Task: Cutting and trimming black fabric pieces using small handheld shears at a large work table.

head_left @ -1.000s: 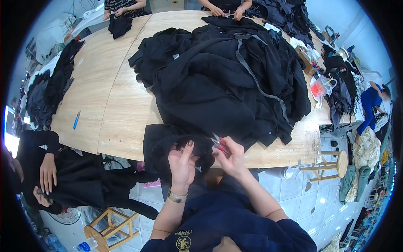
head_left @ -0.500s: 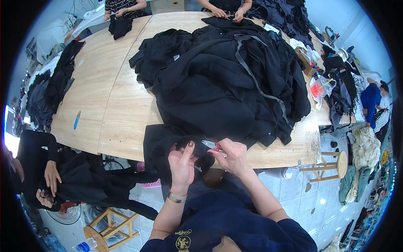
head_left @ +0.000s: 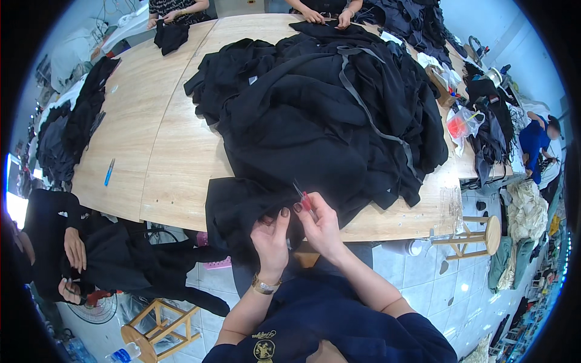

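Observation:
My right hand (head_left: 323, 228) is closed around a small pair of thread snips (head_left: 306, 201) with red on the handles. The narrow metal blades point up and away, over the black cloth. Beside it, my left hand (head_left: 270, 243) pinches the edge of a black garment (head_left: 233, 202) between thumb and fingers. That garment lies partly on the near table edge and hangs down over it. Beyond both hands rises a large pile of black garments (head_left: 290, 127), with a grey strip (head_left: 363, 109) lying across it.
The wooden table (head_left: 169, 151) carries a blue pen (head_left: 109, 172), dark clothes at left, and a bagged red drink (head_left: 458, 126) at right. At the near left another person's hands (head_left: 75, 251) hold black cloth. Two people work across the table. Stools (head_left: 493, 236) stand below.
My right hand has turned the snips from lying leftward to pointing up and away, and drawn them slightly nearer me. My left hand has shifted a little right and nearer, still gripping the garment.

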The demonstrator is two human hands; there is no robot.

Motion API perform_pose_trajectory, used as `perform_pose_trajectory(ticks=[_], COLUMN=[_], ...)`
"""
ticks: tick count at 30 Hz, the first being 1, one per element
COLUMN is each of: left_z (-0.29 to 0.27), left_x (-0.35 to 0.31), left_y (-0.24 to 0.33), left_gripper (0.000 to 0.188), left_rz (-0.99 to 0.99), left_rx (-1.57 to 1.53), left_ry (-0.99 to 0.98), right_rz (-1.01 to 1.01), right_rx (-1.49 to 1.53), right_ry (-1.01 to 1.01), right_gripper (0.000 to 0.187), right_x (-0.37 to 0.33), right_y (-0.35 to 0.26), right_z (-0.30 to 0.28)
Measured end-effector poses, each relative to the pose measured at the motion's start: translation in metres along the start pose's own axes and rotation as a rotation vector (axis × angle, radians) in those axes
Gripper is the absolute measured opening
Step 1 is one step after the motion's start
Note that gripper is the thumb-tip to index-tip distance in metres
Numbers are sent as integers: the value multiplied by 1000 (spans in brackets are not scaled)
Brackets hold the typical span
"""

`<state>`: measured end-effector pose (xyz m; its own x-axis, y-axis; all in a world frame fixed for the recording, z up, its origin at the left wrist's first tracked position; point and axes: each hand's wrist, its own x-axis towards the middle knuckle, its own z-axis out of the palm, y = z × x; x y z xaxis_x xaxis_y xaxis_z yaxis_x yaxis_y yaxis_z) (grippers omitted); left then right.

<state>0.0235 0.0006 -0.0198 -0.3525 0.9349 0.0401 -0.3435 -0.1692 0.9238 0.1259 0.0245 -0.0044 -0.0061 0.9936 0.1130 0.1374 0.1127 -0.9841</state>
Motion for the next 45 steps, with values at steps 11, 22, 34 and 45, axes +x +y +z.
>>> perform_pose_trajectory(ticks=[11,22,34,45], left_z=[4,4,2,-7], left_x=[11,13,9,7], left_y=[21,24,19,4], left_gripper=[25,26,31,25], left_rz=[-361,-355,-329,-65], left_rx=[-420,-450,-373,47], left_ry=[6,-12,35,-63], right_rz=[-14,-44,-175,-47], right_rx=[613,368,149,-100], right_ry=[78,144,181,-103], right_gripper=[13,10,6,7], right_x=[-11,3,8,19], right_y=[1,-2,1,-9], right_z=[-9,-22,-6,-9])
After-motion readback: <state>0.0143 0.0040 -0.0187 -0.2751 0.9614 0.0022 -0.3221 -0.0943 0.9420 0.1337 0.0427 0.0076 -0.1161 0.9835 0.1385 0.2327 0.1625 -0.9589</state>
